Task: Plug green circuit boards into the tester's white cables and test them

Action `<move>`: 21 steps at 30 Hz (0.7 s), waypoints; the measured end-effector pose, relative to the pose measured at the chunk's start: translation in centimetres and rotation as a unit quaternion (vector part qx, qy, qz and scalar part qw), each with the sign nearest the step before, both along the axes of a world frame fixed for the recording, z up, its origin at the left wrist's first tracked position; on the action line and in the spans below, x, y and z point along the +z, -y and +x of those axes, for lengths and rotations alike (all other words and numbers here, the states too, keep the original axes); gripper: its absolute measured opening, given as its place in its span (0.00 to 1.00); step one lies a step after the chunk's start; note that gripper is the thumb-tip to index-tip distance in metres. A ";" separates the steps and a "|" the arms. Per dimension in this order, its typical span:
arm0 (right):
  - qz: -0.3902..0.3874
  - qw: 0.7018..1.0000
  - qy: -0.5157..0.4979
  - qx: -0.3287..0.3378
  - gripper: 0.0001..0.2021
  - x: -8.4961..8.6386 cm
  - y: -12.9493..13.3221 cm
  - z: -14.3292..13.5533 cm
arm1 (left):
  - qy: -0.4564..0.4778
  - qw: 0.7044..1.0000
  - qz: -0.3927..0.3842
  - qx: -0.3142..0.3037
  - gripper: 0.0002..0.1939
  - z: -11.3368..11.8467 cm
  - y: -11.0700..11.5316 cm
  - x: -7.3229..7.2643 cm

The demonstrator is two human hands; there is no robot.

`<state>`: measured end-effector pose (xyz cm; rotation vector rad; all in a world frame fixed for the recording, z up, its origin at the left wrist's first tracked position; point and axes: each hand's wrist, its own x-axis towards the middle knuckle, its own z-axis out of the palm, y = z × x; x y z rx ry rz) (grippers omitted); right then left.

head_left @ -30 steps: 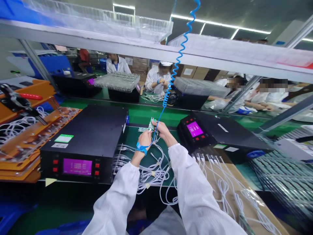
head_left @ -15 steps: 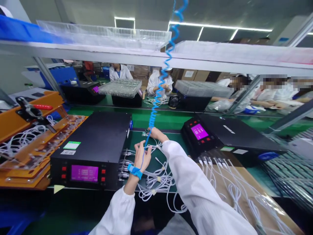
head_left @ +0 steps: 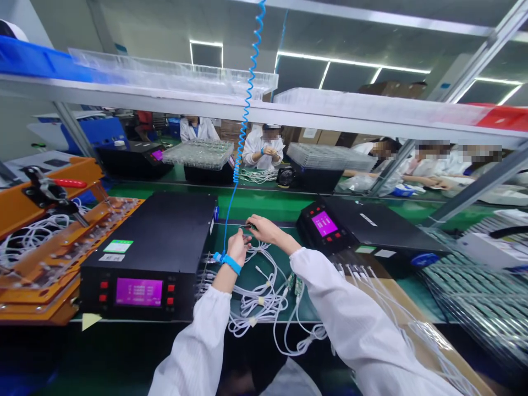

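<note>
Green and smooth, the table (head_left: 264, 204) runs beneath a pale shelf (head_left: 173, 102) loaded with clear ribbed plastic trays. Farthest left of the fingers, an orange fixture (head_left: 88, 184) carries a metal clamp with a glossy red handle (head_left: 71, 183). Next comes a boxy black tester (head_left: 165, 225); its green-and-white label (head_left: 118, 246) and the plain white one (head_left: 112, 257) below are too blurred to read, as are the text lines on its purple screen (head_left: 139, 291), flanked by square red buttons. Just right of it, the left hand (head_left: 237, 247), in a blue wristband, has its fingers curled close to a small thin piece (head_left: 247, 226); whether they grip it, I cannot tell. The right hand (head_left: 264, 230) pinches that piece between narrowed fingers, its markings hidden. White cables (head_left: 259, 302), looped and bound with pale yellow ties, lie nearer than the fingers. To the right of the fingers, a second black tester (head_left: 355, 220) shows another purple screen (head_left: 324, 224), then come stacked ribbed trays (head_left: 474, 297).
</note>
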<state>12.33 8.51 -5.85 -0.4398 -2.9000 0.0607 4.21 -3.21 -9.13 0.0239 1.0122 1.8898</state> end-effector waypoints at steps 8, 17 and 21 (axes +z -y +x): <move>0.078 0.997 -0.018 -0.018 0.10 0.8 1.0 3.1 | -0.101 0.994 0.047 -0.021 0.19 1.7 -0.8 0.0; -0.172 0.903 -0.336 -0.203 0.11 2.1 -3.2 5.1 | -0.346 0.938 -0.004 -0.017 0.21 2.4 -0.7 -2.2; -0.398 0.815 -0.394 -0.149 0.21 2.7 -2.2 5.1 | -0.461 0.886 -0.013 -0.058 0.19 2.6 -2.3 -1.2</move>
